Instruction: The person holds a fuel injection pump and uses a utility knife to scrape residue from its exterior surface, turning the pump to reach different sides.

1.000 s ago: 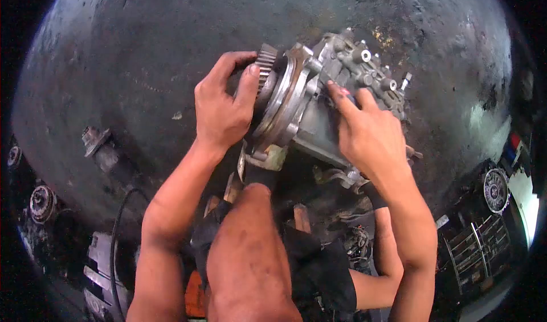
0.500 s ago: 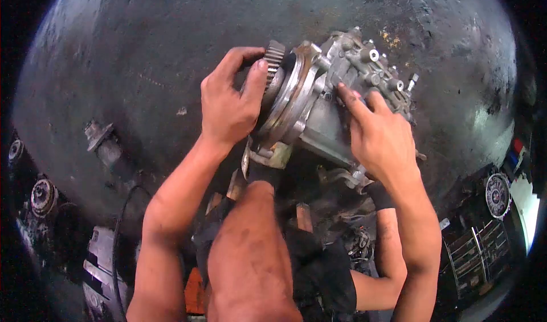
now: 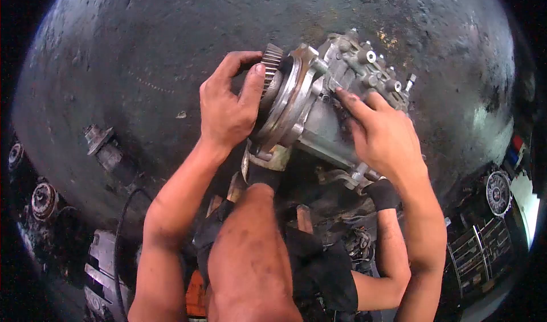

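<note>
A metal pump-like assembly [image 3: 325,117] lies on the dark floor, with a toothed gear [image 3: 272,66] at its left end. My left hand [image 3: 231,103] is closed round the gear, thumb on the near face and fingers over its top edge. My right hand [image 3: 387,134] rests on the body of the assembly, its index finger stretched out and touching the metal just right of the flange [image 3: 293,97]. Its other fingers are bent, and nothing shows in them.
A small flanged metal part [image 3: 104,145] lies on the floor [image 3: 154,31] at the left. Round parts [image 3: 43,201] stand at the far left, another [image 3: 498,194] at the right above a metal rack [image 3: 478,251]. My knee [image 3: 250,248] is below the assembly.
The view has shifted slightly. The gear seems turned a little under my left hand. My right hand has moved slightly right and down, its index finger still on the metal.
</note>
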Demonstrator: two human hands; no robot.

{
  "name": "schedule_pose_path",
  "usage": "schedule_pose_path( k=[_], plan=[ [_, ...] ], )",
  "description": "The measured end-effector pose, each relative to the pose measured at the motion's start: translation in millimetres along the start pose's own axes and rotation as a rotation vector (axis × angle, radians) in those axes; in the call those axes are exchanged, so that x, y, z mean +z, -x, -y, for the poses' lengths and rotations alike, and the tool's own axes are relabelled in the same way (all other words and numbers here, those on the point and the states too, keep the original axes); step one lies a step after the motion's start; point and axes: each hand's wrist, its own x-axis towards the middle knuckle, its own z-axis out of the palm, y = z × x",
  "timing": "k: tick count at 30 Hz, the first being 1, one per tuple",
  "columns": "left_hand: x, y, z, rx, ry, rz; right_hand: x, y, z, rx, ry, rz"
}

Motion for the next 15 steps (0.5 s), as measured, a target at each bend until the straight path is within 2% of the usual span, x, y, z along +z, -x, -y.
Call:
schedule_pose_path(
  k=[3,5,9,12,13,15],
  plan=[
    [-1,0,-5,-0.041,0.01,0.012,6,-2,0,-0.036,-0.03,-0.08],
    [1,-2,-2,-0.032,0.032,0.012,1,-2,0,-0.017,-0.087,-0.059],
    [-1,0,-3,-0.047,0.014,0.017,-7,-1,-13,-0.022,-0.211,0.069],
    [0,1,-2,-0.057,0.068,0.02,-5,-20,-38,-0.252,-0.437,0.08],
    [1,0,-2,-0.054,0.07,0.021,-7,-24,-44,-0.251,-0.435,0.076],
    [-1,1,-1,-0.068,0.049,0.031,-11,-29,-53,-0.246,-0.464,0.234]
  ],
)
